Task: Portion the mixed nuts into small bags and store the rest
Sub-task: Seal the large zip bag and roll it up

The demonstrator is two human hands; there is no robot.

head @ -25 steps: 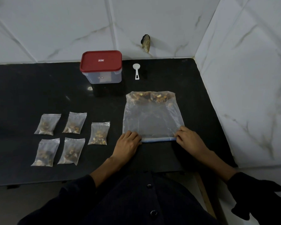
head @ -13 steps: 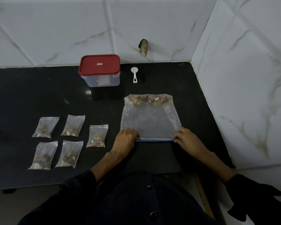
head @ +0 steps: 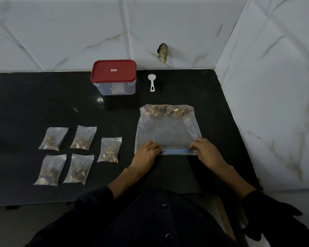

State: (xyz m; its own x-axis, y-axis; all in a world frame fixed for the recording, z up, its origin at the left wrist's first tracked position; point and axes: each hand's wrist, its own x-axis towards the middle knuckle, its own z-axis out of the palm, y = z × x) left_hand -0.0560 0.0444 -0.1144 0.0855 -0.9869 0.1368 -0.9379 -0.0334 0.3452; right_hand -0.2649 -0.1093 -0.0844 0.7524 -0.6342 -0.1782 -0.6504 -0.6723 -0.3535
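Both hands have crept inward along the blue zip strip (head: pixel 176 152) since a second ago, narrowing the gap between them. Left hand (head: pixel 146 155) hides the near left corner of the large zip bag (head: pixel 168 132), and its fingertips are tucked out of sight; its curled fingers seem to press or pinch the strip. Right hand (head: pixel 206 152) pinches the strip's right end with bent fingers. Mixed nuts (head: pixel 165 111) sit at the bag's far end on the black worktop (head: pixel 25 104). Five small filled bags (head: pixel 109 149) lie left, their contents dim.
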